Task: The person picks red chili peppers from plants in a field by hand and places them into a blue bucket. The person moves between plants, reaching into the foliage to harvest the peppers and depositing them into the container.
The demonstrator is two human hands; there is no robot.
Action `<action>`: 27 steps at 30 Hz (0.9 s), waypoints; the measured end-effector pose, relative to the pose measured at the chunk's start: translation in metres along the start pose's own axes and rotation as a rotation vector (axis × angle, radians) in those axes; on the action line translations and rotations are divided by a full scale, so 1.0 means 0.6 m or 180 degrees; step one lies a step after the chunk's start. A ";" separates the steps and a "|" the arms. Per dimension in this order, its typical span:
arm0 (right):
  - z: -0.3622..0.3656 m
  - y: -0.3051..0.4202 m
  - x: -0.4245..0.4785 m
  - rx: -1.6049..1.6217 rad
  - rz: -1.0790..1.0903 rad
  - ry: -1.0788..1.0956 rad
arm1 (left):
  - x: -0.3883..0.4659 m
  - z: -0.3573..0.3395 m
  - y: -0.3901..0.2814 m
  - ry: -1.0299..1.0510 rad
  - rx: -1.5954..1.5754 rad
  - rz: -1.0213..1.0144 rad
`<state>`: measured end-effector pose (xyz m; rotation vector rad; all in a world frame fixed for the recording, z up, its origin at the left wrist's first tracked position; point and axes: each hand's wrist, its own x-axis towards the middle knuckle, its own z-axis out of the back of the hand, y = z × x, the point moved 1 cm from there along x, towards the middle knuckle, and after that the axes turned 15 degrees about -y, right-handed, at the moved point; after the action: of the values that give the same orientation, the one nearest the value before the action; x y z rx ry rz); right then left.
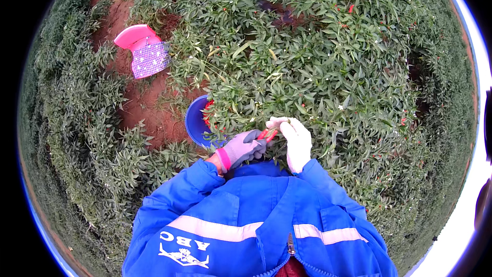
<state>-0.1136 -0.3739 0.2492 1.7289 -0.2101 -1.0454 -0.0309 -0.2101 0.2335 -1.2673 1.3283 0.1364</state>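
My left hand (pixel 244 148), in a lilac and grey glove with a pink cuff, is closed around red chili peppers (pixel 268 135) whose tips stick out toward the other hand. Close on its right is my right hand (pixel 296 140) in a white knit glove, its thumb and fingers bent together at the pepper stems; whether it pinches a stem is too small to tell. Both hands are just above the green pepper plants (pixel 307 88). At the left hand's upper left stands a blue bucket (pixel 194 121) holding red peppers (pixel 208 114), partly covered by leaves.
A pink plastic chair (pixel 132 36) with a purple checked cover (pixel 150 59) stands on the red soil path (pixel 148 104) at upper left. Dense plant rows lie on both sides, with scattered red peppers and small white flowers among the leaves.
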 end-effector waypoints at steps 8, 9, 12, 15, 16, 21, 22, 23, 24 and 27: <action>0.025 0.085 0.011 -0.0437 0.0429 -0.0249 | 0.077 0.294 0.242 -0.3020 0.1018 -0.1139; 0.030 0.104 0.011 -0.0560 0.0566 -0.0396 | 0.091 0.322 0.271 -0.3474 0.2094 -0.1234; 0.060 0.159 0.032 -0.0699 0.1076 -0.0668 | 0.143 0.404 0.384 -0.3534 0.2258 -0.0399; 0.107 0.227 0.079 -0.0734 0.1419 -0.1055 | 0.174 0.410 0.425 -0.3423 0.1748 0.0032; 0.113 0.258 0.095 -0.0756 0.1498 -0.1121 | 0.181 0.437 0.450 -0.3287 0.1603 0.0222; 0.171 0.383 0.234 -0.0864 0.1975 -0.1285 | 0.180 0.459 0.394 -0.3757 0.1339 -0.0941; 0.182 0.399 0.277 -0.0839 0.2037 -0.1148 | 0.177 0.451 0.356 -0.3684 0.0957 -0.1059; 0.200 0.413 0.322 -0.0781 0.2073 -0.1018 | 0.177 0.425 0.303 -0.3554 0.0578 -0.1162; 0.209 0.424 0.361 -0.0808 0.2041 -0.0983 | 0.171 0.377 0.228 -0.3327 0.0404 -0.1467; 0.235 0.449 0.499 -0.1795 0.2685 -0.0822 | 0.157 0.198 -0.018 -0.2865 0.0453 -0.2002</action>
<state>0.0541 -0.7619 0.3050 0.8424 -0.6709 -0.5956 0.0831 -0.1799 0.1372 -1.2189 0.1495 0.1379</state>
